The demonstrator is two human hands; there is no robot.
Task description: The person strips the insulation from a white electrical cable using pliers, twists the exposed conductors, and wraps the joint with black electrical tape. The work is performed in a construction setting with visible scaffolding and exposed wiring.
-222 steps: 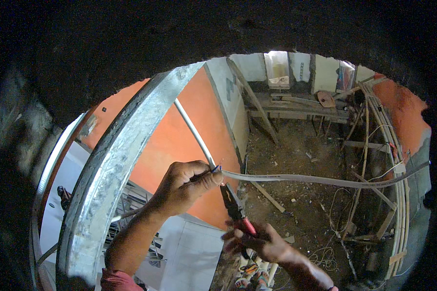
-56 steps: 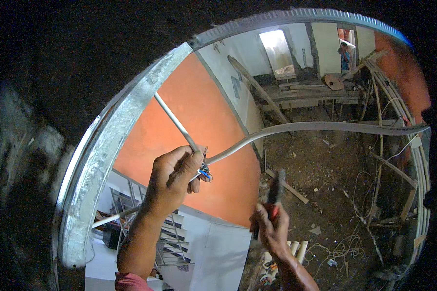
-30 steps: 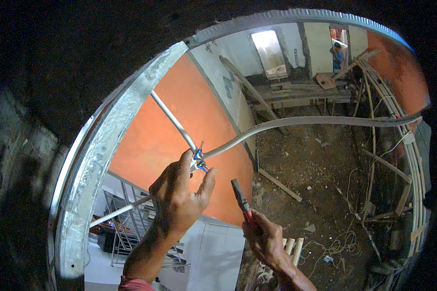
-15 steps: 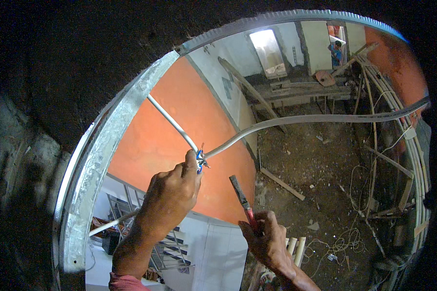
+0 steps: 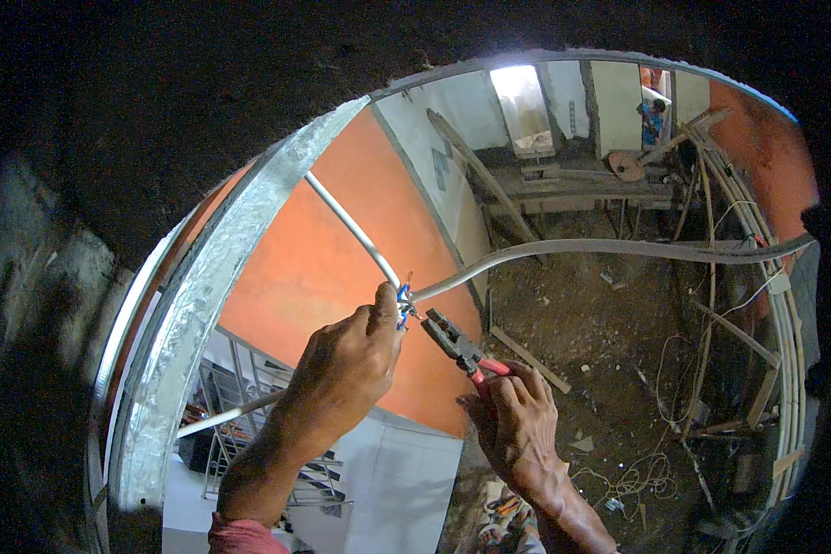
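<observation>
My left hand [image 5: 355, 346] is closed, pinching a bunch of stripped blue and white electrical wires [image 5: 404, 305] at a junction in mid-air. A white cable [image 5: 355, 226] comes down to this junction from the upper left, and a grey cable [image 5: 563, 247] leads away from it to the right. My right hand [image 5: 517, 420] is wrapped round the red handles of a pair of pliers [image 5: 457, 343]. The jaws are parted, just right of the bare wire ends and apparently not gripping them. My left fingers hide part of the bunch.
A galvanized metal channel [image 5: 240, 249] edges the opening on the left, beside an orange wall [image 5: 332, 249]. Far below lies a dirt floor [image 5: 582, 323] with coiled wire [image 5: 632, 480] and planks. Bundled pipes [image 5: 785, 351] run down the right. A person [image 5: 653, 120] stands at the far doorway.
The pliers have risen toward the wire ends and their handles and jaws have spread apart. My left hand keeps its pinch; the whole view has shifted slightly.
</observation>
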